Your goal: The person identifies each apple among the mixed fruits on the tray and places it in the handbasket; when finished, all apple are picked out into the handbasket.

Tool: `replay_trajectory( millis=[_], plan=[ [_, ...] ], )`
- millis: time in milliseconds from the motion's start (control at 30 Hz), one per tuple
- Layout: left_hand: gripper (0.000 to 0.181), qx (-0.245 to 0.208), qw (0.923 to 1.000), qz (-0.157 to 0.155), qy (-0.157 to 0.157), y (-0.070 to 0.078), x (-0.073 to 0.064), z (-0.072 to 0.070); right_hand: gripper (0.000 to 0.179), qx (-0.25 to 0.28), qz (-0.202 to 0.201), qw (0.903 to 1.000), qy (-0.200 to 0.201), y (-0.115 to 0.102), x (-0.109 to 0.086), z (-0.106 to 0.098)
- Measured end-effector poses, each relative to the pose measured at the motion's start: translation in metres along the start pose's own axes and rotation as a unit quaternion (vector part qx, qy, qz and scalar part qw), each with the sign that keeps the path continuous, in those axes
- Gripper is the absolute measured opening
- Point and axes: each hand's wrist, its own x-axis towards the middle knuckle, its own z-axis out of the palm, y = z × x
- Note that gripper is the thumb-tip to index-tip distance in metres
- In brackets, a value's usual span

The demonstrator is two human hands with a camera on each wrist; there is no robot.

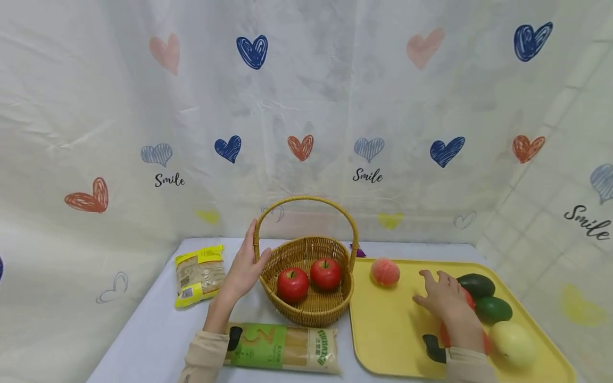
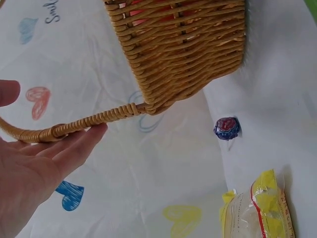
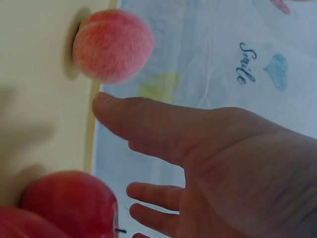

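Note:
A wicker basket (image 1: 308, 318) with a tall arched handle holds two red apples (image 1: 293, 285). My left hand (image 1: 244, 268) rests against the left side of that handle, its fingers straight along the wicker; in the left wrist view the fingers (image 2: 74, 148) touch the handle (image 2: 94, 120) from below. Over the yellow tray (image 1: 383, 330), my right hand (image 1: 445, 298) hovers with fingers spread and nothing held. Red apples (image 3: 69, 203) lie beneath it, partly hidden by the hand and forearm in the head view. A pink peach (image 3: 114, 47) sits on the tray, left of this hand.
Two dark green oval fruits (image 1: 494, 310) and a pale yellow-green round fruit (image 1: 512, 343) occupy the tray's right side. A green-and-clear long packet (image 1: 282, 348) lies before the basket, a yellow bag (image 1: 200, 276) to its left. A small wrapped round candy (image 2: 227, 128) is behind the basket.

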Motion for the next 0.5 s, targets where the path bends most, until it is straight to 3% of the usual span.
replay_trajectory(
  millis=[500],
  plan=[
    [0.082, -0.008, 0.9999, -0.001, 0.01, 0.0, -0.001, 0.0, 0.067, 0.013, 0.028, 0.9994, -0.015, 0.031, 0.001, 0.004]
  ],
)
